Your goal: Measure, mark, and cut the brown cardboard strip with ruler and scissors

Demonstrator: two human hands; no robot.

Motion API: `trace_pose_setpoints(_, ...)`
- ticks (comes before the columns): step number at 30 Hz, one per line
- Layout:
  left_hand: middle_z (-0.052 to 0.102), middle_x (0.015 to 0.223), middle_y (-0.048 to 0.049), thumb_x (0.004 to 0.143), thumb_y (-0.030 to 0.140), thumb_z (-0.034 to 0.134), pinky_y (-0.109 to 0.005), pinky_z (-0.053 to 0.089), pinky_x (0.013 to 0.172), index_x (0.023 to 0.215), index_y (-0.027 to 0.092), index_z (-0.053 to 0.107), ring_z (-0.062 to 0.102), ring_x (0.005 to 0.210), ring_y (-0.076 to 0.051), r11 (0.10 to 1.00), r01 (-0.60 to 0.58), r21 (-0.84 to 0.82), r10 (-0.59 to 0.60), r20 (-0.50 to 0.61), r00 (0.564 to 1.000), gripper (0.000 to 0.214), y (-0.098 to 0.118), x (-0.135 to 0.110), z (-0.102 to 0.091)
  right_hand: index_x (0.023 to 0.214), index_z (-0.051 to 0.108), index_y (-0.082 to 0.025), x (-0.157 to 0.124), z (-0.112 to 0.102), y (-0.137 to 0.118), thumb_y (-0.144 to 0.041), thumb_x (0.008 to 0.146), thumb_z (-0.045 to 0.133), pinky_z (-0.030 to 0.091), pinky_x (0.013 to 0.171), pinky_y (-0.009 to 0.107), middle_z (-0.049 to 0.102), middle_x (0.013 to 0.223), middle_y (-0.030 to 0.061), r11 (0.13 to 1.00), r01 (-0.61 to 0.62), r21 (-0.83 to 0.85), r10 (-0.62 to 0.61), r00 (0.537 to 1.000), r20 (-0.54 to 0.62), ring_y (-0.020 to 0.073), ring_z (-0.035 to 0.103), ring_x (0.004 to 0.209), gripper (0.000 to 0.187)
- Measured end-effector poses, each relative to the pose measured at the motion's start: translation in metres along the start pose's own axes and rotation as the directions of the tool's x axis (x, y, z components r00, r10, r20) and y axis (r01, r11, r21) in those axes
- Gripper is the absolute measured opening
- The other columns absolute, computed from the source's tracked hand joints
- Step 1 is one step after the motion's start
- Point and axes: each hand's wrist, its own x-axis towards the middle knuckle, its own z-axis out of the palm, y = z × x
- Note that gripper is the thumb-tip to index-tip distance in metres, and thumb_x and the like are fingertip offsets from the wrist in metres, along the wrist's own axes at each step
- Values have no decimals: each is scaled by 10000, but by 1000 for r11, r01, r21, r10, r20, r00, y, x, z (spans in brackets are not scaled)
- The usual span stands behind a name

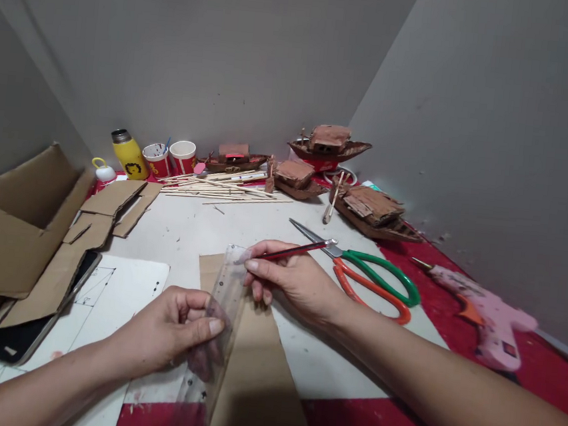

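Note:
A clear plastic ruler (226, 315) slants over a strip of brown cardboard (257, 384). My left hand (177, 330) grips the ruler near its middle, thumb on top and fingers showing through behind it. Between the fingers of my right hand (297, 281) is a dark red and black pencil (300, 249), pointing left toward the ruler's far end, which the fingertips touch or nearly touch. Scissors (373, 272) with one green and one orange handle lie just beyond my right hand.
Model boats (372, 208) and thin wooden sticks (226, 191) stand at the back, near paper cups (183, 158) and a yellow bottle (129, 156). A pink glue gun (485, 313) lies right. Cardboard pieces (97, 222), a phone (37, 323), a drawn sheet (119, 304) and a box (9, 247) are left.

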Motion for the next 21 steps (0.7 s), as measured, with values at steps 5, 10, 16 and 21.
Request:
trace_pose_setpoints(5,699,679,-41,748,431,801,-242,542,556,899,118,690,658,530,-125,999,15,-38,-15,-4,1000,365,0,-1,1,827,630,-153,-2,2,-4,-355,696,805,445,378,179,701,624,14,1000,22,-10,-22,1000,-18,97,592,444,298)
trace_pose_setpoints(10,715,742,-53,746,419,807,-224,502,559,912,123,691,669,573,-124,998,20,-57,-19,27,999,359,-4,-2,2,852,640,-154,-5,2,-5,-353,725,793,453,402,187,712,655,21,999,37,-32,-38,999,-17,96,592,464,282)
trace_pose_setpoints(16,717,746,-54,738,429,815,-205,449,544,930,128,685,647,565,-106,996,26,-83,-23,41,999,380,-3,-2,4,840,656,-167,-8,4,-6,-347,737,791,452,407,202,696,640,4,997,63,-47,-64,998,-25,97,580,454,248)
trace_pose_setpoints(21,724,795,-83,733,445,814,-231,457,590,990,124,691,656,625,-130,996,39,-81,-34,63,997,429,-1,-5,6,836,670,-168,-9,6,-10,-369,710,808,453,414,205,696,634,10,997,50,-61,-53,997,-48,102,583,454,275)
